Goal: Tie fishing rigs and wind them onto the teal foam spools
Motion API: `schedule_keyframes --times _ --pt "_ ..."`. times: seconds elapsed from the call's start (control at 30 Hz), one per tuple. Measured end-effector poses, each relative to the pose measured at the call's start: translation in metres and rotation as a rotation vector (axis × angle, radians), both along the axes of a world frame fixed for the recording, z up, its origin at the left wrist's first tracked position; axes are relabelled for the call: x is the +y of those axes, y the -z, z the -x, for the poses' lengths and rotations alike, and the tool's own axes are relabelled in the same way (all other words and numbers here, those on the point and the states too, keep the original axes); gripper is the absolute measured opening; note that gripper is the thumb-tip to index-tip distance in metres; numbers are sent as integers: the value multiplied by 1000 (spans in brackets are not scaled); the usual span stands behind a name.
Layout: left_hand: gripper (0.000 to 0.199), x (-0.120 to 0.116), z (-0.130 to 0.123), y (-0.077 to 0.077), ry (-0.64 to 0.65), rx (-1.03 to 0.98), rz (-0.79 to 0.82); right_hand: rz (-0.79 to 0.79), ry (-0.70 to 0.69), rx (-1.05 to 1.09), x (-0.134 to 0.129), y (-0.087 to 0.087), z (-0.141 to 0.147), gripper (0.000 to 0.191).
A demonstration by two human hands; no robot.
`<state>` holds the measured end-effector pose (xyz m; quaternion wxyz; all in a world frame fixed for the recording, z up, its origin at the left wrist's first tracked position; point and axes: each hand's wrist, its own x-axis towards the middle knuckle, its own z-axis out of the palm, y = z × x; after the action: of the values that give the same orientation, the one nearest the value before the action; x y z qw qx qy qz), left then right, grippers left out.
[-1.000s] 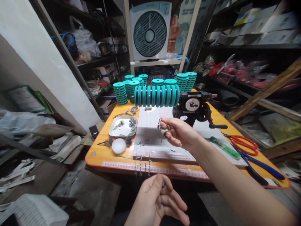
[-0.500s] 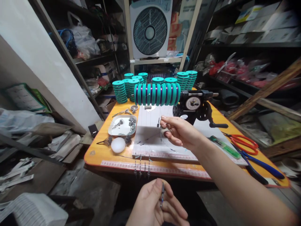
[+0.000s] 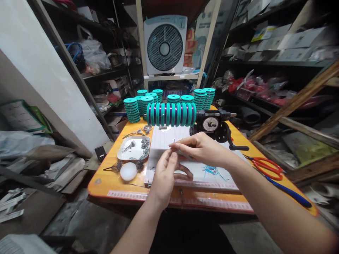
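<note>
Above the white board, my left hand and my right hand meet fingertip to fingertip. Both pinch at something too small to make out, and the fingers hide most of it. Just beyond the hands, a row of teal spools sits on the shaft of a black hand-cranked winder. Small blue-tipped pieces lie on the board to the right of my hands.
Left of the board are a white tray with small metal parts and a round white container. Red-handled scissors and blue-handled pliers lie at the right. Teal spool stacks and a box fan stand behind.
My left hand has risen from below the table edge to meet my right hand over the board. The view has shifted slightly, and the blue-tipped pieces now show.
</note>
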<state>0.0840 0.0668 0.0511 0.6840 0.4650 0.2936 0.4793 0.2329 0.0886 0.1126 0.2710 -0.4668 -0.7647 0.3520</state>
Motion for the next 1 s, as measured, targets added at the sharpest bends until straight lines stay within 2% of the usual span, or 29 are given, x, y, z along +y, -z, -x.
schedule_keyframes --times 0.07,0.13,0.27,0.33,0.47,0.7,1.0 --pt "30 9 -3 -4 -6 38 -35 37 -31 39 0 1 -1 43" --pt "30 12 -3 -5 -31 75 -63 147 -21 165 0 3 -2 38" --pt "28 10 1 -5 -55 118 -84 572 -30 693 4 9 0 29" --pt "29 6 3 -6 -39 99 -56 678 -35 847 9 11 5 28" --pt "28 -6 11 -5 31 56 57 696 39 937 18 13 17 31" --pt "24 -33 31 7 132 -110 340 735 96 975 21 9 24 32" --pt "24 -59 39 21 169 -165 451 740 78 989 22 14 21 33"
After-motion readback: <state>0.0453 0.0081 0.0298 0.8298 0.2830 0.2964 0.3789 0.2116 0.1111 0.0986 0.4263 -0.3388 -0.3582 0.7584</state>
